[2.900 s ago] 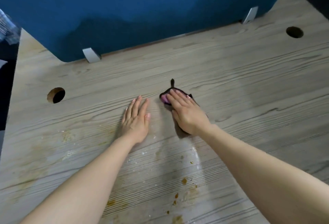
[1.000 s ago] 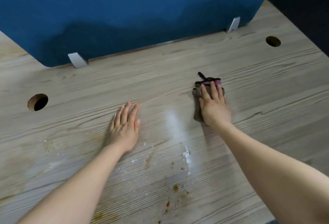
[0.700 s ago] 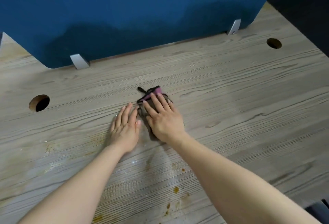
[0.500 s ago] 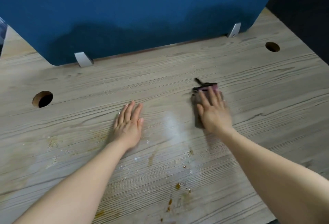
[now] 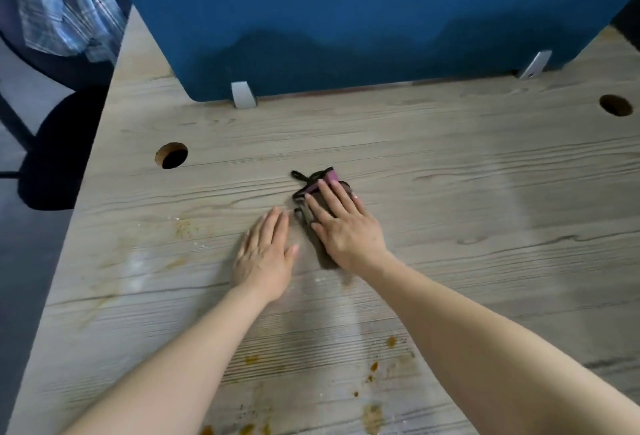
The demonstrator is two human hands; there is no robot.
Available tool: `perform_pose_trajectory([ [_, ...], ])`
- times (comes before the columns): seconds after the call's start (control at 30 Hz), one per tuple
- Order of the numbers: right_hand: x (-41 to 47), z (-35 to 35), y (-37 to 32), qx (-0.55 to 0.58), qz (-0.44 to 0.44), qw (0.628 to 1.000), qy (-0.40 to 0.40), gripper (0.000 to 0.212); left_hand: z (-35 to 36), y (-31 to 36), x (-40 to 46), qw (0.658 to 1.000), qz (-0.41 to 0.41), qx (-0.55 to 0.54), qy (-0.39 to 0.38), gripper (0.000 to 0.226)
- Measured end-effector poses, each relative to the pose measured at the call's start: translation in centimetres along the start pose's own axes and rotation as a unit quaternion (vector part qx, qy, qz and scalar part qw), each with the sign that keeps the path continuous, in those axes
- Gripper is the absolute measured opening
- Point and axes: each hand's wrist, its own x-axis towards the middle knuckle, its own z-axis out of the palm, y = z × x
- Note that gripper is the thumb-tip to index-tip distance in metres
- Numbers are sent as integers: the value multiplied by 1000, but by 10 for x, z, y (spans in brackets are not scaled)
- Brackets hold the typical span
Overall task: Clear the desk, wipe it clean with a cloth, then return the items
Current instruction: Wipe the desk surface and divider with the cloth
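The right hand (image 5: 346,227) lies flat on the cloth (image 5: 320,189), fingers straight and spread, pressing it onto the desk (image 5: 485,209). The cloth is dark with a pink edge, folded into a narrow strip near the middle of the desk. Its long axis runs from the heel of the hand up and slightly left toward the screen (image 5: 346,19); the pink edge and a black loop (image 5: 299,176) point away from the person, at the far-left end. The near end sticks out under the wrist.

The left hand (image 5: 265,254) rests palm down on the bare wood just left of the cloth, fingers straight and together, holding nothing; whether its fingertips touch the cloth cannot be told.

2 holes (image 5: 171,155) pierce the desk, 1 far left, 1 far right. Brown stains (image 5: 374,367) dot the near edge. 2 grey brackets (image 5: 243,94) carry the blue screen. A plaid garment (image 5: 62,2) hangs at top left.
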Motion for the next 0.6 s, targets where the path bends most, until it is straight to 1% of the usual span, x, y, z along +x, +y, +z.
perform_pose_trajectory([
  [0.03,-4,-2,20,-2,29,1000,5,54,1,-1,0,1000,0,-4,-5,60],
  [0.07,-7,-4,42,1,80,997,11,54,2,-2,0,1000,3,-7,-9,60],
  [0.13,-11,-11,77,18,198,980,4,55,5,-2,0,1000,7,-8,-18,59],
  [0.17,-10,-14,84,17,239,971,3,55,8,-3,0,1000,7,-10,-19,58],
  [0.2,-5,-13,83,9,265,964,13,56,9,-4,0,1000,6,-11,-18,58],
  [0.23,0,-10,75,0,273,962,31,56,11,-5,0,1000,6,-12,-15,58],
  [0.27,7,-7,63,-4,260,964,49,56,13,-5,1,1000,7,-13,-9,58],
  [0.33,17,0,28,-1,191,980,59,56,13,-5,2,1000,11,-14,-9,58],
  [0.4,22,3,-9,7,104,993,48,54,13,-4,1,1000,8,-15,-9,59],
  [0.47,16,3,-29,9,24,1000,15,53,10,-2,1,1000,4,-6,-16,59],
  [0.53,0,3,-13,9,-20,1000,-9,53,9,-3,1,1000,4,-3,-25,60],
  [0.57,-9,2,6,12,-14,1000,-3,54,9,-4,1,1000,2,-8,-29,60],
  [0.6,-16,0,30,15,17,1000,12,56,8,-5,1,999,2,-12,-33,60],
])
